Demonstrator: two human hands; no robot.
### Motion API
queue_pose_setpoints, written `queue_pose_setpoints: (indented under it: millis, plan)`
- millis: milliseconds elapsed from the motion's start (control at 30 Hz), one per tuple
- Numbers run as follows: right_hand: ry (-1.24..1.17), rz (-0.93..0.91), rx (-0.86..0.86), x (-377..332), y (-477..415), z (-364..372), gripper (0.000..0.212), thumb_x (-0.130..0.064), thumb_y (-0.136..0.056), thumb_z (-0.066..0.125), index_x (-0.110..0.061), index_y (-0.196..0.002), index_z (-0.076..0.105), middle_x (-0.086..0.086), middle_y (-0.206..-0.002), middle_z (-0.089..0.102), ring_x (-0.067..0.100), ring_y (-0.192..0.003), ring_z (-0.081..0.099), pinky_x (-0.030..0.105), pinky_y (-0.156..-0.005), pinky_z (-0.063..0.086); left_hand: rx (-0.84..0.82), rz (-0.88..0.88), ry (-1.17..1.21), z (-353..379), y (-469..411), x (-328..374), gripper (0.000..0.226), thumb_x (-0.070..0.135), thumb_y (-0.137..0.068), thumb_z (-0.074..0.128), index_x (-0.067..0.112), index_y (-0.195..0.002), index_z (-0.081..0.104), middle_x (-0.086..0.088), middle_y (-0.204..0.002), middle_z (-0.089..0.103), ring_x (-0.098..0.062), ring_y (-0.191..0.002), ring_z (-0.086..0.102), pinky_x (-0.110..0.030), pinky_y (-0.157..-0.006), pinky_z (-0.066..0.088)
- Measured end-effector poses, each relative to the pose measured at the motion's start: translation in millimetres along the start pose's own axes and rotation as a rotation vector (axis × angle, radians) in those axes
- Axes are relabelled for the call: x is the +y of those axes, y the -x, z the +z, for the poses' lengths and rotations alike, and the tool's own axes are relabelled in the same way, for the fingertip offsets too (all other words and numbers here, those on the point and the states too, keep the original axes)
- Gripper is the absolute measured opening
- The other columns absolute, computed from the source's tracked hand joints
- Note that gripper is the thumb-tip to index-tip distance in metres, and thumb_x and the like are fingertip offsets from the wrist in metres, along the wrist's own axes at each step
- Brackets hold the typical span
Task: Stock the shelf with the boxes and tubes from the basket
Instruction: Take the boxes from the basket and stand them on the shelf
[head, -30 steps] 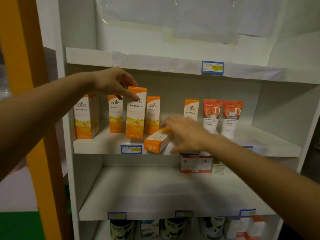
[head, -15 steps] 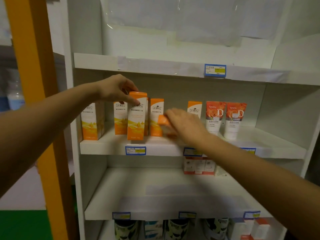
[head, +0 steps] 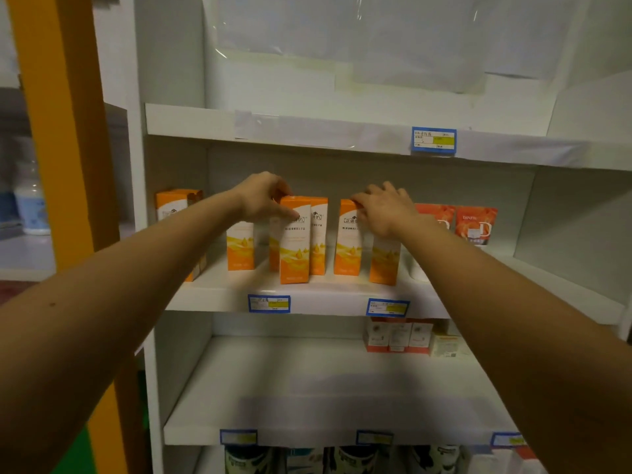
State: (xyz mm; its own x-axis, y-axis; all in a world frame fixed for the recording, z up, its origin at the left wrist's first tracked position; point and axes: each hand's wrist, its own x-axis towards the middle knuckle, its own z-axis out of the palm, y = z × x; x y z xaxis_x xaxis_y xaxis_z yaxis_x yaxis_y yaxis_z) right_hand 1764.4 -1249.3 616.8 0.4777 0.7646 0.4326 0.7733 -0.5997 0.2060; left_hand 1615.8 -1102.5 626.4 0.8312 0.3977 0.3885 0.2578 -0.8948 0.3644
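Several orange-and-white boxes stand upright on the middle shelf [head: 328, 299]. My left hand [head: 263, 196] grips the top of the front box [head: 294, 241], which stands near the shelf's edge. My right hand [head: 384, 208] rests on the top of another upright box [head: 348, 237], fingers curled over it; one more box [head: 384, 263] stands under my wrist. Two orange tubes [head: 475, 225] stand to the right, one partly hidden by my right arm. The basket is out of view.
A box [head: 171, 206] stands at the far left of the middle shelf. The shelf below [head: 307, 398] carries small white-and-red boxes [head: 398, 335] at the back right. Dark containers [head: 345, 460] fill the bottom shelf. An orange post [head: 65, 131] stands on the left.
The box that lay flat under my right hand now stands upright in the row. My left hand stays on the front box. The camera has moved closer.
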Motion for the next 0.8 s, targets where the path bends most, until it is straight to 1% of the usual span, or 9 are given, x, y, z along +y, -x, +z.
queue_pose_setpoints:
  millis: [100,167,233,267,333,467,567,667,800]
  plan:
    - [-0.014,0.017,-0.008,-2,-1,4,0.049,-0.026,-0.095,0.045,-0.018,-0.142,0.034,0.011,-0.147,0.037,0.031,-0.137,0.028,0.047,-0.113,0.024,0.039,-0.052,0.008,10,-7,-2,0.045,0.025,-0.08,0.068,0.006,-0.117,0.05,-0.016,-0.121,0.057,-0.03,-0.109,0.056,-0.045,-0.098,0.048]
    - [-0.031,0.03,-0.001,-2,-2,6,0.048,-0.024,-0.094,0.045,-0.016,-0.14,0.035,0.011,-0.146,0.039,0.03,-0.137,0.03,0.046,-0.112,0.024,0.073,-0.058,-0.02,14,-10,-4,0.045,0.029,-0.082,0.066,0.008,-0.118,0.05,-0.015,-0.122,0.057,-0.03,-0.112,0.054,-0.046,-0.102,0.043]
    - [-0.056,0.041,-0.006,-2,-3,7,0.047,-0.022,-0.093,0.047,-0.015,-0.138,0.037,0.01,-0.143,0.043,0.03,-0.135,0.032,0.045,-0.111,0.026,0.122,-0.033,-0.128,18,-11,-5,0.043,0.034,-0.084,0.061,0.012,-0.119,0.05,-0.012,-0.123,0.057,-0.029,-0.118,0.048,-0.044,-0.107,0.032]
    - [-0.064,0.045,-0.015,-2,-3,8,0.048,-0.022,-0.093,0.048,-0.015,-0.139,0.036,0.01,-0.143,0.043,0.03,-0.135,0.033,0.045,-0.111,0.027,0.151,-0.017,-0.189,20,-10,-4,0.041,0.036,-0.085,0.059,0.014,-0.12,0.051,-0.011,-0.123,0.056,-0.028,-0.121,0.044,-0.043,-0.106,0.027]
    - [-0.081,0.05,-0.038,-2,-2,8,0.051,-0.022,-0.093,0.048,-0.015,-0.141,0.033,0.01,-0.146,0.041,0.03,-0.136,0.031,0.045,-0.113,0.025,0.2,0.002,-0.29,21,-8,-4,0.042,0.039,-0.086,0.056,0.017,-0.121,0.052,-0.009,-0.126,0.054,-0.027,-0.125,0.039,-0.043,-0.106,0.024]
    - [-0.093,0.039,-0.03,-2,3,5,0.056,-0.021,-0.093,0.048,-0.015,-0.145,0.027,0.009,-0.153,0.031,0.03,-0.142,0.022,0.043,-0.117,0.016,0.251,0.035,-0.474,24,-2,-2,0.045,0.041,-0.087,0.053,0.019,-0.127,0.052,-0.009,-0.131,0.05,-0.026,-0.127,0.037,-0.042,-0.105,0.024]
    - [-0.105,0.023,0.011,-4,13,3,0.054,-0.02,-0.095,0.044,-0.015,-0.145,0.025,0.008,-0.155,0.026,0.028,-0.144,0.019,0.042,-0.118,0.015,0.308,0.081,-0.54,32,9,-2,0.045,0.04,-0.09,0.05,0.019,-0.129,0.049,-0.008,-0.135,0.049,-0.026,-0.126,0.039,-0.04,-0.104,0.026]
    - [-0.111,-0.004,0.081,-8,33,5,0.05,-0.019,-0.094,0.044,-0.016,-0.142,0.032,0.007,-0.151,0.033,0.027,-0.14,0.028,0.042,-0.114,0.024,0.392,0.137,-0.563,41,29,-1,0.041,0.033,-0.092,0.047,0.016,-0.13,0.048,-0.008,-0.135,0.048,-0.026,-0.125,0.04,-0.038,-0.102,0.028]
    - [-0.174,-0.039,0.237,-21,79,26,0.044,-0.012,-0.09,0.046,-0.016,-0.134,0.045,0.007,-0.139,0.047,0.027,-0.128,0.04,0.04,-0.102,0.034,0.46,0.231,-0.5,68,70,-5,0.037,0.023,-0.089,0.048,0.012,-0.124,0.051,-0.011,-0.129,0.052,-0.03,-0.12,0.045,-0.039,-0.097,0.03]
